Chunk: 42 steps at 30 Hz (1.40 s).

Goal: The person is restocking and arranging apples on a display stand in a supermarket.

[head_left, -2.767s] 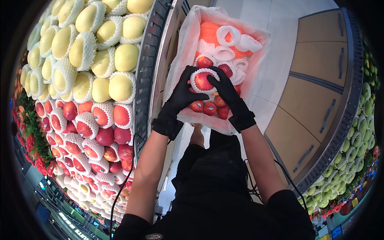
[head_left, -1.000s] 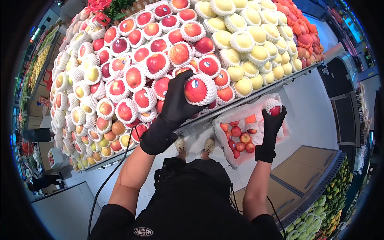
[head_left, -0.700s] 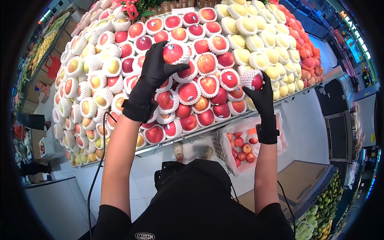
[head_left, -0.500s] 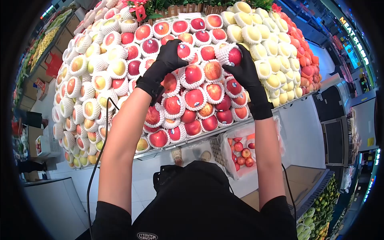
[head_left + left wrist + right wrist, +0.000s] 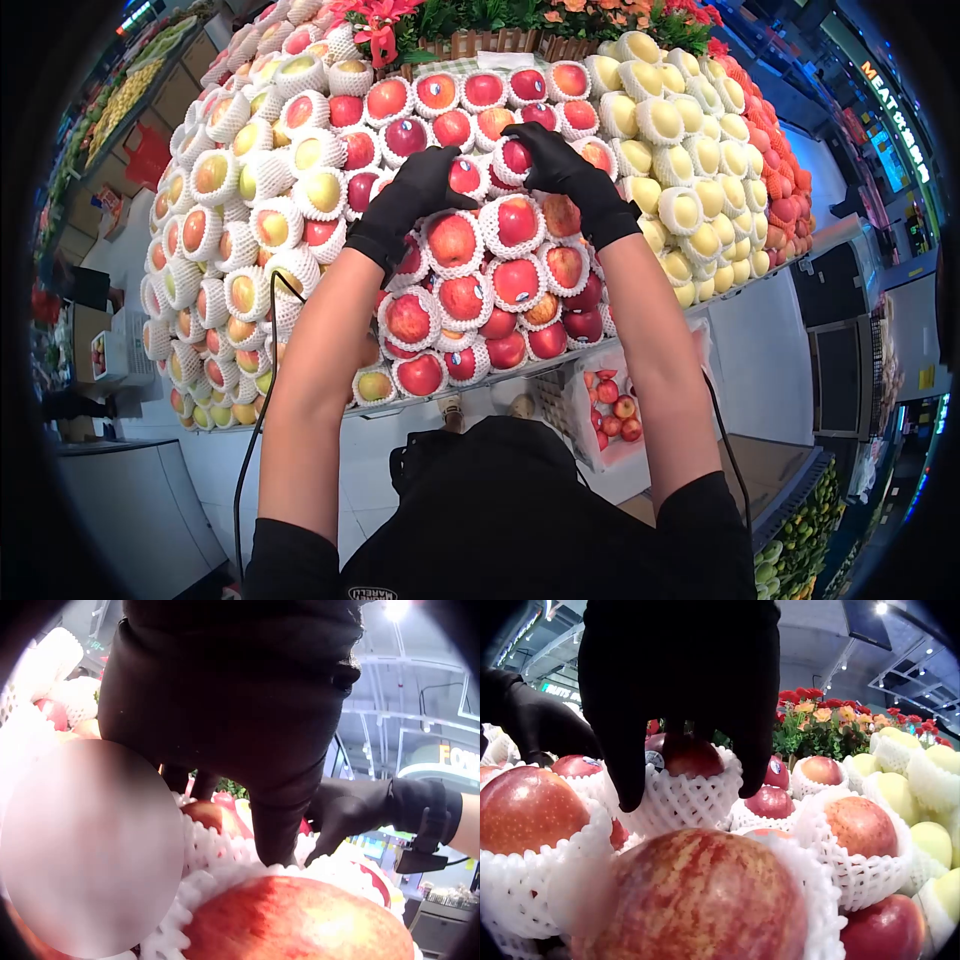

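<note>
In the head view, my black-gloved left hand holds a red apple in a white foam net, fingers beyond it and thumb on the near side. Just to the right, my right hand grips a darker red netted apple. Both apples are down among the netted red apples of the display. The right wrist view shows the right hand with its fingers around the sides of a netted apple. The left hand hides most of its own apple in the left wrist view.
Yellow netted fruit lies right of the red apples, paler netted fruit left. Behind stand a small wooden fence and flowers. A lined crate with several apples is on the floor below the display edge.
Both hands have moved from the crate up over the display, each with a netted apple. Since half a second ago, the right hand has come left and down, closer to the left hand.
</note>
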Tool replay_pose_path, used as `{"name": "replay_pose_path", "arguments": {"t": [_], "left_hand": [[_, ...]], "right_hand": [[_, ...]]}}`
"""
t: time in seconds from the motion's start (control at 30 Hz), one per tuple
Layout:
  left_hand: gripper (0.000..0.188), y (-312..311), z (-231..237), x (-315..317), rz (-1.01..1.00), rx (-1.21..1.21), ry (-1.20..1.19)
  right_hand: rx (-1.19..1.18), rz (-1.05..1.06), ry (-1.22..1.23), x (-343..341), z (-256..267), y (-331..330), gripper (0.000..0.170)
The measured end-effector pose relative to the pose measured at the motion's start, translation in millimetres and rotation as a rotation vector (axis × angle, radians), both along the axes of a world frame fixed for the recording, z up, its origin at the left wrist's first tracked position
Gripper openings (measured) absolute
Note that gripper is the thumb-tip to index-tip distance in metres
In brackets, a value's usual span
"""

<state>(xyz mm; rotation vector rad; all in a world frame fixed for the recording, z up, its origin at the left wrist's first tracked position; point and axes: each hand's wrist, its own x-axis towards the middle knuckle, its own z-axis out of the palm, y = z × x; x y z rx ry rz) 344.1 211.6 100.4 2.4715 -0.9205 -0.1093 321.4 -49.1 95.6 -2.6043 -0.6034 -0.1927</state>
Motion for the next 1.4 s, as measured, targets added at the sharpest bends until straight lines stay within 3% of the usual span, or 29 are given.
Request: {"name": "replay_pose_path", "arguments": {"t": [0.07,0.23,0.43,0.47,0.53,0.67,0.77,0.87,0.9,0.97,1.07,1.13,1.27,1.3,1.33,1.4], "left_hand": [[0.087,12,-8,9,-0.065,-0.145,0.038],[0.069,29,-1,4,-0.07,-0.137,-0.017],[0.066,35,-1,2,-0.055,-0.028,-0.097],[0.063,37,-3,2,-0.057,-0.106,-0.041],[0.059,41,-6,3,-0.076,-0.247,0.069],[0.038,56,-9,17,0.068,-0.525,0.246],[0.028,67,-9,24,0.111,-0.581,0.111],[0.024,62,3,20,0.181,-0.55,0.016],[0.024,53,8,12,0.175,-0.605,0.031],[0.023,33,20,-3,0.116,-0.64,0.038],[0.024,-9,34,-29,0.022,-0.65,0.015],[0.025,-41,37,-47,-0.008,-0.623,0.037],[0.027,-111,45,-111,-0.11,-0.581,0.122],[0.027,-128,40,-126,-0.11,-0.586,0.161],[0.027,-144,34,-142,-0.106,-0.589,0.2],[0.027,-173,23,-175,-0.142,-0.576,0.297]], "right_hand": [[0.007,0.104,0.038,6,-2,1,0.075],[0.048,0.17,0.197,15,-6,5,0.086],[0.143,0.094,0.493,10,15,15,0.084],[0.188,0.081,0.529,10,16,15,0.082],[0.232,0.091,0.422,7,4,13,0.078],[0.326,0.069,0.263,2,-8,13,0.075],[0.401,0.06,0.151,1,-18,8,0.074],[0.689,-0.133,0.31,-6,-10,0,0.059],[0.588,-0.113,0.115,-1,-19,-11,0.043],[0.64,-0.067,0.056,-13,-12,-29,0.035],[0.706,-0.158,0.048,-73,21,-62,0.029],[0.803,-0.27,0.204,-120,29,-91,0.028],[0.71,-0.504,0.315,-234,2,-152,0.032],[0.768,-0.455,0.271,-264,-18,-170,0.035],[0.591,-0.638,0.392,-293,-29,-187,0.032],[0.702,-0.773,0.512,-349,-83,-221,0.034]]}}
